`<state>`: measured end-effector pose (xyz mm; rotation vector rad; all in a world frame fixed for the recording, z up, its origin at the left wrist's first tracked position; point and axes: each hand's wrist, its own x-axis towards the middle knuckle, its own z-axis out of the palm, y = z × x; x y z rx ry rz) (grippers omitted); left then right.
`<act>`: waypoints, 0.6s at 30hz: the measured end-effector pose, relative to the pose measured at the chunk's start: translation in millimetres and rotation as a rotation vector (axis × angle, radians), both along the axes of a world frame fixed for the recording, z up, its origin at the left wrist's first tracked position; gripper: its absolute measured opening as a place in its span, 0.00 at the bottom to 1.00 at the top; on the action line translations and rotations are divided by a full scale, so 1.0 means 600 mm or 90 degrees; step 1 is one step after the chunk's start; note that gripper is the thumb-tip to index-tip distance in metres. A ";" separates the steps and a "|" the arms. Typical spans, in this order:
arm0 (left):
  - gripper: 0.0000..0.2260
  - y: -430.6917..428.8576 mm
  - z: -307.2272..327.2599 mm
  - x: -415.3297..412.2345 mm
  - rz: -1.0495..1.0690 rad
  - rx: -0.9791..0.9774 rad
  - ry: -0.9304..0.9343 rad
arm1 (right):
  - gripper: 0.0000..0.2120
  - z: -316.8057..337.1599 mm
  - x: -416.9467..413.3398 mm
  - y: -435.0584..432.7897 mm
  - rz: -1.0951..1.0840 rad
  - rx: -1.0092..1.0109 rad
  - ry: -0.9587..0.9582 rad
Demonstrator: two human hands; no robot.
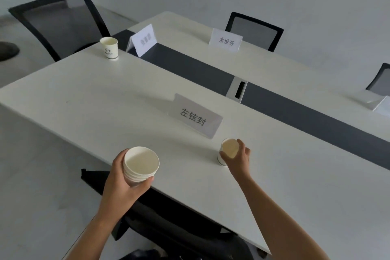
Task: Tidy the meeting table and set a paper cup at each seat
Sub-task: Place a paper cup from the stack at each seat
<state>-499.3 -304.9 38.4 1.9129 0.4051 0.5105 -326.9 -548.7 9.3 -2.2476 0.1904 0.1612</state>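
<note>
Your right hand (238, 161) curls round a single white paper cup (228, 148) on the white meeting table (95, 95), just in front of the near folded white name card (195, 116). Your fingers hide much of its wall. Your left hand (121, 184) grips a nested stack of white paper cups (141, 163) over the table's near edge, its base hidden in your palm. Open tabletop stretches to a printed paper cup (109, 48) at the far left corner. A blurred name card (143, 40) stands on the dark grey centre strip (190, 65), a legible one (225, 39) beyond it. A black mesh chair (61, 23) stands behind the far cup.
</note>
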 end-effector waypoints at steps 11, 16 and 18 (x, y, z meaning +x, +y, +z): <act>0.32 -0.009 0.029 0.030 -0.060 0.004 -0.040 | 0.29 0.083 -0.096 0.053 0.050 0.016 -0.186; 0.34 -0.047 0.052 0.065 -0.183 0.108 -0.030 | 0.39 0.140 -0.151 0.071 0.213 0.119 -0.132; 0.35 -0.071 0.059 0.074 -0.250 0.170 -0.029 | 0.43 0.147 -0.171 0.069 0.241 0.137 -0.101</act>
